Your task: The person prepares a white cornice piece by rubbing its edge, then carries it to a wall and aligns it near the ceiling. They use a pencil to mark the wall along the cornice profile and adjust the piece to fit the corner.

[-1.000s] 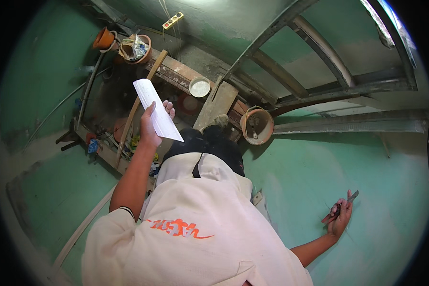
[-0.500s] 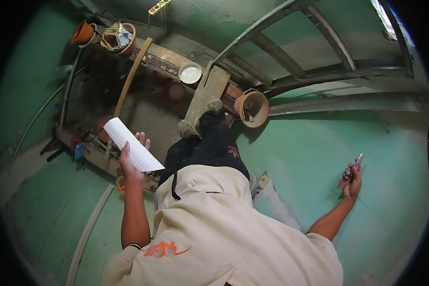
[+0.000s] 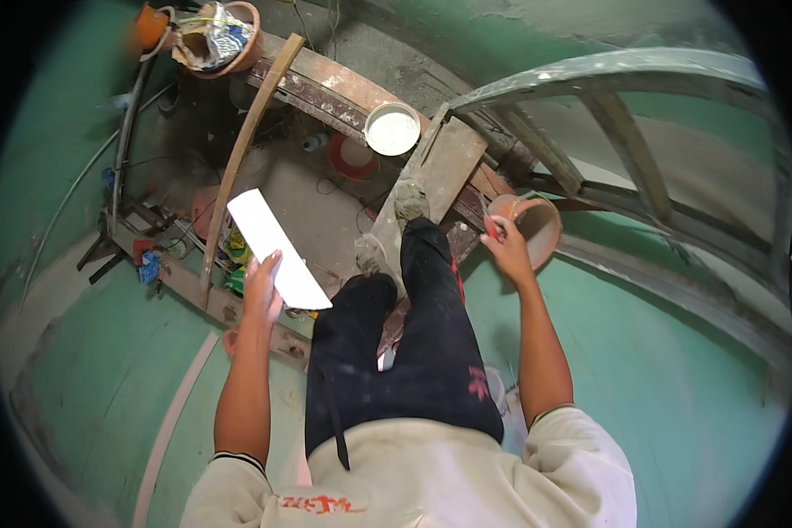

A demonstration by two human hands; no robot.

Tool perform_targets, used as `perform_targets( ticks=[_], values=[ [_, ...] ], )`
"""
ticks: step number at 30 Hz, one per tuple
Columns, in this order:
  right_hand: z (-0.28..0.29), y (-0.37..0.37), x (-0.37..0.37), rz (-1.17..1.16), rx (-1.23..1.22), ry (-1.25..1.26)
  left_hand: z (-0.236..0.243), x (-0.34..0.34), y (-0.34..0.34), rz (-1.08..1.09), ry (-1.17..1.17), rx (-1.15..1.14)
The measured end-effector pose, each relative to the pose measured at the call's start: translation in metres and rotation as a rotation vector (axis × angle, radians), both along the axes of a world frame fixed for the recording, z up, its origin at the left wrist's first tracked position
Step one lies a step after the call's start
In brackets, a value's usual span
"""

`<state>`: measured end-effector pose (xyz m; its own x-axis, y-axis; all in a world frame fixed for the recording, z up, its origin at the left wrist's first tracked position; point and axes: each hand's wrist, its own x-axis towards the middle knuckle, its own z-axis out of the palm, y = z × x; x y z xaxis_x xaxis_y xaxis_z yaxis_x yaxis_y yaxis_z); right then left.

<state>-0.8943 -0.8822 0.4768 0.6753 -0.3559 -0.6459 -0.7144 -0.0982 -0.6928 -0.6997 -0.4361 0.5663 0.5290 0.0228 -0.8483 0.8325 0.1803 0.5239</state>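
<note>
My left hand [image 3: 260,289] is closed around the lower side of a flat, white, oblong board [image 3: 277,251], which slants over the bench. The kind of board I cannot make out. A small red-handled tool [image 3: 495,231] is pinched in my right hand [image 3: 512,253]; its working end is hard to see. That hand is beside the near rim of an orange bucket [image 3: 541,233] with pale residue inside. Farther off, a round white tub [image 3: 392,129] with whitish contents sits on the plank staging. My feet rest on a wide wooden board [image 3: 449,167].
A metal ladder-like frame [image 3: 625,145] reaches across the right side. A long wooden strip [image 3: 246,150] slants across the staging at left. Another bucket [image 3: 246,53] holding a torn bag stands far left. Below lie a reddish basin [image 3: 352,157] and cluttered floor. Green walls surround me.
My right hand has swung in from the far right to the orange bucket, still gripping the tool. My left hand keeps the white board. The view has shifted, showing more of my legs.
</note>
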Motion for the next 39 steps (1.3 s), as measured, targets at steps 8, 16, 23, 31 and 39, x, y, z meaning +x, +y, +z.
perform_targets(
  ticks=[8,16,23,31,39],
  values=[
    [-0.321,0.014,0.078,0.312,-0.577,0.058,-0.340,0.144,-0.061,-0.463,-0.277,0.292],
    [-0.397,0.028,0.100,0.474,-0.834,-0.080,-0.497,0.221,-0.130,-0.474,-0.373,0.301],
    [-0.300,0.035,0.060,0.323,-0.743,-0.378,-0.552,0.242,-0.134,-0.699,-0.437,0.245],
    [-0.223,-0.106,-0.122,-0.375,-0.996,0.190,-0.577,0.277,-0.076,-1.133,-0.925,0.894],
    [-0.328,-0.095,-0.211,0.180,-0.702,0.683,-0.571,0.209,-0.138,-1.084,-0.768,0.560]
  ],
)
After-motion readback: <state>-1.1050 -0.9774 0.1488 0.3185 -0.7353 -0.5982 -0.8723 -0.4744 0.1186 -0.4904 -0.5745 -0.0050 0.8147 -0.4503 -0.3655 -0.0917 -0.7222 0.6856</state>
